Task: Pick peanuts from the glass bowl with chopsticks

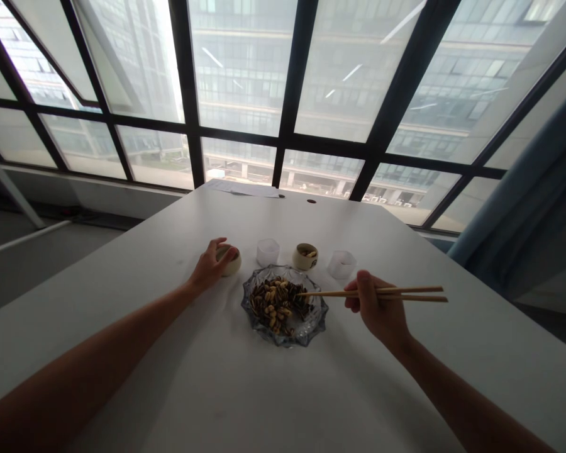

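My right hand (380,308) is closed around a pair of wooden chopsticks (410,294), whose tips reach into the nuts and seeds (276,301) piled in a scalloped glass bowl (290,340). Striped sunflower seeds and paler shelled pieces, which look like peanuts or pistachios, are mixed there. My left hand (210,264) grips the rim of a small cream-coloured cup (233,264) at the left, thumb over its edge. What that cup contains is mostly hidden by my thumb.
Behind the bowl stand a translucent white cup (267,253), a cream cup (302,259) with some nuts inside, and another translucent cup (342,265). The white table (207,390) carries papers (245,189) at its far end. Windows lie beyond, and a blue curtain (523,195) hangs right.
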### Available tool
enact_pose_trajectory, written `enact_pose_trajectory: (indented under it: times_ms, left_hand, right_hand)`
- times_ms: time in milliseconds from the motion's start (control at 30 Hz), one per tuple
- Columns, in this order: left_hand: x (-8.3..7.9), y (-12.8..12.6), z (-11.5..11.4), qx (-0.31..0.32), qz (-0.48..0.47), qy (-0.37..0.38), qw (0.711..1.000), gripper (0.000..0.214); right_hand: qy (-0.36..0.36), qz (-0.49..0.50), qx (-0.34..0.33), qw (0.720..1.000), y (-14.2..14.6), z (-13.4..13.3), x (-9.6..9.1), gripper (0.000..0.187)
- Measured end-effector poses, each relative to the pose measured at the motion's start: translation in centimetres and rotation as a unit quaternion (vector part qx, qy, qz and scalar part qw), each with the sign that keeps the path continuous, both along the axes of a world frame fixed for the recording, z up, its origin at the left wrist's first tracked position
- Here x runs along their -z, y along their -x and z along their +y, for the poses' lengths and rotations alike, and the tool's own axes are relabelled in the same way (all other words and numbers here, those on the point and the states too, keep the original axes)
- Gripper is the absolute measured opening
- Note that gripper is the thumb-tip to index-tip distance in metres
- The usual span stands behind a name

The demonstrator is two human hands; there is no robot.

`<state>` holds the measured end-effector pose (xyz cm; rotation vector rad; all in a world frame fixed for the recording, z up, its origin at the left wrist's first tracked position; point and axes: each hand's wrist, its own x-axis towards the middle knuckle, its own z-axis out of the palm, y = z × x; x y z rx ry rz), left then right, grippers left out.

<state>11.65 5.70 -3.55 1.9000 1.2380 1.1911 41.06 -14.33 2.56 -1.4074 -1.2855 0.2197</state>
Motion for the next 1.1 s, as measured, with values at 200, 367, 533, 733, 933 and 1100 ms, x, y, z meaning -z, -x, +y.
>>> enact_pose_trajectory:
  times_ms: [200,367,533,733,933,1100]
  left_hand:
    - [-0.2,0.0,-0.1,0.0,0.011,0.007,1.0,0.087]
    - [-0.1,0.0,-0.1,-0.005,0.006,0.009,1.0,0.086]
    - [0.3,0.0,0.2,-0.001,-0.005,0.011,1.0,0.084]
    - [0.3,0.4,0.5,0.031,-0.032,0.045,0.998,0.086]
    - [-0.5,2.0,1.3,0.144,-0.001,0.082,0.986,0.099]
    - [-0.3,2.3,1.2,0.161,0.041,0.011,0.986,0.086]
  right_hand:
    - [-0.007,0.01,0.003,1.0,-0.1,0.1,0.2,0.064]
    - [-0.01,0.013,0.002,1.0,-0.2,0.2,0.3,0.063]
    - [-0.016,0.01,0.004,1.0,-0.2,0.1,0.4,0.063]
    - [0.004,0.093,0.031,0.995,-0.4,0.7,0.7,0.067]
    - [0.012,0.337,0.007,0.941,-1.2,2.5,3.1,0.067]
    - [0.041,0.444,-0.018,0.895,-1.4,3.1,4.9,0.064]
